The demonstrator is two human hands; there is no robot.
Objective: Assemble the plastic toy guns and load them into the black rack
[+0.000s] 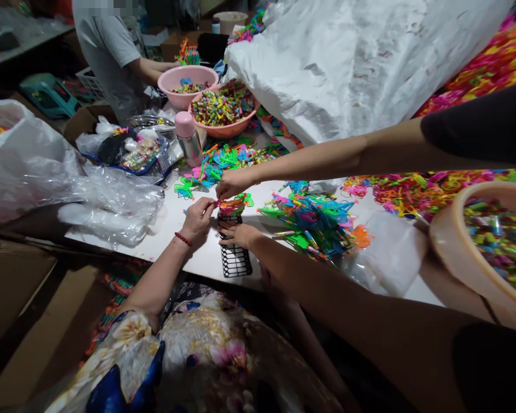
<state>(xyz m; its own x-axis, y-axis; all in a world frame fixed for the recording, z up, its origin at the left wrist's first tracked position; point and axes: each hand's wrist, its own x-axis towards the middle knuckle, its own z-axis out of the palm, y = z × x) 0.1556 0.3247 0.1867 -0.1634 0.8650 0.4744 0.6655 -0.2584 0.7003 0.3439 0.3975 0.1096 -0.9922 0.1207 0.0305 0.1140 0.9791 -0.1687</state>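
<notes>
My left hand [199,217], with a red bead bracelet on the wrist, is closed in a pinch on a small pink piece [216,203] at the far end of a black grid rack [236,263]. Orange and green plastic pieces [234,205] stand in that end of the rack. A co-worker's hand [234,182] reaches in from the right and pinches close to my fingertips. The co-worker's other hand [238,234] rests across the rack. My right hand [267,276] is low by the table's front edge, mostly hidden behind the co-worker's forearm; its fingers cannot be made out.
Piles of bright plastic pieces [313,221] lie right of the rack and behind it. A pink-capped flask [189,140], basins of small parts [223,129] and another person [112,57] are farther back. Plastic bags [112,201] lie left; a large basin [451,229] stands right.
</notes>
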